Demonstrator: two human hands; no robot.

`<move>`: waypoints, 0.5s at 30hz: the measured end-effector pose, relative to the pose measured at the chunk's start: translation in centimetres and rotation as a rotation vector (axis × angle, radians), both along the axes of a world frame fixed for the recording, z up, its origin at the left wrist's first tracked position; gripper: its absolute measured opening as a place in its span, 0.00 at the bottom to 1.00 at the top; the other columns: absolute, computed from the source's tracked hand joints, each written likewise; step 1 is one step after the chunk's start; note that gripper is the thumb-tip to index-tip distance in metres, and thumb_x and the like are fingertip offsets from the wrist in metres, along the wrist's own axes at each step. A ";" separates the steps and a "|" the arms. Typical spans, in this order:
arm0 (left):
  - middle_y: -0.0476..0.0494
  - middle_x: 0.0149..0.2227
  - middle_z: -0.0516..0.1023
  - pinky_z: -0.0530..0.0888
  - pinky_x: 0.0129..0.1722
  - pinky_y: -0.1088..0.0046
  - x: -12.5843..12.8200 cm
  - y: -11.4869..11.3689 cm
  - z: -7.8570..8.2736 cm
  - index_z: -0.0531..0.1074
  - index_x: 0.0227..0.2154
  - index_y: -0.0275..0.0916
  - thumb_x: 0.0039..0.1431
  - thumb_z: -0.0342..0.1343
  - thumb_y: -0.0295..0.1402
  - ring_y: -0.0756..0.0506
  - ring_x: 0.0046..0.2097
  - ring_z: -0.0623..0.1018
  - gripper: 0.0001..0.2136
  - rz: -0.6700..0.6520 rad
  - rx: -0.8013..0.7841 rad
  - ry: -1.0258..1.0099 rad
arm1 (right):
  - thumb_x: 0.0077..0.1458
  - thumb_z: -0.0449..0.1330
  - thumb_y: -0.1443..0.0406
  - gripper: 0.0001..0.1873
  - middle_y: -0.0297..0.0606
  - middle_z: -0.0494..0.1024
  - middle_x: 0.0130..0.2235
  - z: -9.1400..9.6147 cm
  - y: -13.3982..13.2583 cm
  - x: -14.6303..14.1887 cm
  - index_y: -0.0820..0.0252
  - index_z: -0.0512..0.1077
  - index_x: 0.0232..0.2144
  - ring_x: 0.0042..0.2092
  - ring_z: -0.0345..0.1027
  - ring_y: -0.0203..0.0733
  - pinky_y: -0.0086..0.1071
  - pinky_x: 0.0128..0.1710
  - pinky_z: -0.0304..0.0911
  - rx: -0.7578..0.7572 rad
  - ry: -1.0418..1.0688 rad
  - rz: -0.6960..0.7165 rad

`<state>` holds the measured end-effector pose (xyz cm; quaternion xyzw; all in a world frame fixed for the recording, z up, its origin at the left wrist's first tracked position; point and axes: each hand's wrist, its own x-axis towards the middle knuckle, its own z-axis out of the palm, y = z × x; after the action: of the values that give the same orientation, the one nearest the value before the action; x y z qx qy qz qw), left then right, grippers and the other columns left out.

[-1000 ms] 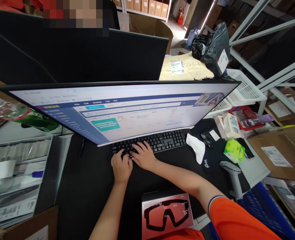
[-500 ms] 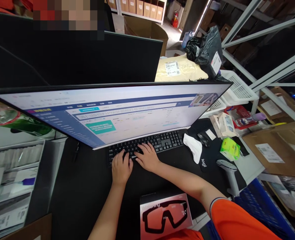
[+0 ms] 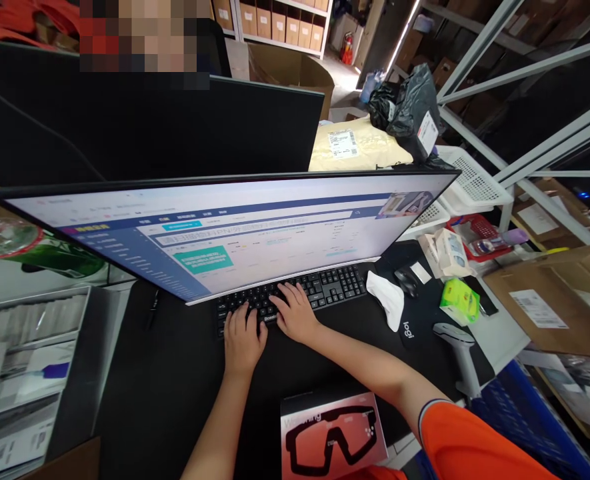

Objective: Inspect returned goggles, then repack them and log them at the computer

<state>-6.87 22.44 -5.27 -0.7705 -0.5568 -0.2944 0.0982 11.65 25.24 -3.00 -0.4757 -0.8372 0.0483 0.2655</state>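
Note:
Both of my hands rest over a black computer keyboard on the dark desk mat. My left hand lies on the keyboard's left end, fingers apart on the keys. My right hand is on the middle keys, its fingers spread. Neither hand holds anything. Behind the keyboard stands a wide monitor showing a web page with a blue bar and a green block. A box with a picture of goggles lies nearest my body, below my forearms.
To the right are a white cloth-like item, a mouse, a green tissue pack and a barcode scanner. A second monitor stands behind, with a person beyond it. A divided tray is at left, an open carton at right.
The whole view has shifted slightly downward. My fingers have moved a little on the keys; both hands stay at the keyboard.

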 end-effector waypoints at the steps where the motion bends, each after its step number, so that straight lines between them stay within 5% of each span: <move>1: 0.21 0.58 0.71 0.67 0.62 0.44 0.0 0.0 0.0 0.68 0.54 0.29 0.62 0.55 0.30 0.30 0.62 0.69 0.18 0.001 0.001 -0.005 | 0.63 0.58 0.64 0.25 0.52 0.63 0.67 -0.2 -0.1 0.1 0.61 0.67 0.61 0.70 0.50 0.55 0.56 0.70 0.46 0.007 -0.008 -0.006; 6: 0.19 0.61 0.68 0.65 0.64 0.43 0.1 0.1 0.1 0.61 0.60 0.27 0.64 0.54 0.32 0.29 0.65 0.66 0.24 0.001 -0.016 -0.025 | 0.65 0.57 0.58 0.27 0.53 0.62 0.67 -0.6 -0.6 0.6 0.62 0.66 0.63 0.70 0.48 0.58 0.59 0.69 0.46 -0.034 -0.078 0.015; 15: 0.23 0.59 0.71 0.66 0.63 0.47 0.4 0.2 0.2 0.68 0.53 0.29 0.65 0.52 0.33 0.31 0.63 0.69 0.17 0.042 -0.073 0.025 | 0.67 0.54 0.62 0.19 0.46 0.72 0.60 -1.3 -1.0 1.0 0.61 0.71 0.57 0.65 0.56 0.52 0.52 0.69 0.45 0.011 -0.104 0.078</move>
<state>-6.50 22.68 -5.08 -0.7654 -0.5820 -0.2619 0.0831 12.64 24.28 -4.35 -0.4431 -0.8680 0.0293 0.2221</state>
